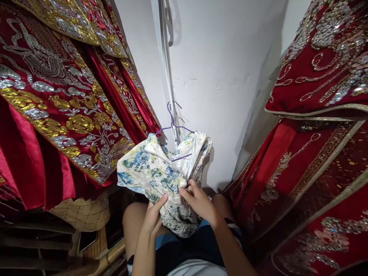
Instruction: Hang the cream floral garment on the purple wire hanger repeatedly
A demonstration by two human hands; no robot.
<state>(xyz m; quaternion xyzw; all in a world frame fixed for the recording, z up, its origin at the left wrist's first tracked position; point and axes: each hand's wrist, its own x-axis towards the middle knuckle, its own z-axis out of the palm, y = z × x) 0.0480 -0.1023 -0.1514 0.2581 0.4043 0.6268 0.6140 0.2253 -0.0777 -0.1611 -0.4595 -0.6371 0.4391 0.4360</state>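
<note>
Head view: hands (152, 217) (201, 201) grip floral garment (162, 172) on purple hanger (172, 124); pale wall (218, 50) behind, red garments (66, 103) (313, 76) either side.

The left forearm (144, 251) is bare and rises almost straight from the near edge, leaning slightly right. The left hand (153, 217) has its thumb (161, 202) stretched toward the far right in a pinching grip, the other fingers mostly hidden underneath. The bare right forearm (231, 245) slants in from the near right, and the right hand (201, 203) points far left, a little farther out, its thumb and index finger drawn close together. Both knees are bent, one to either side.
</note>
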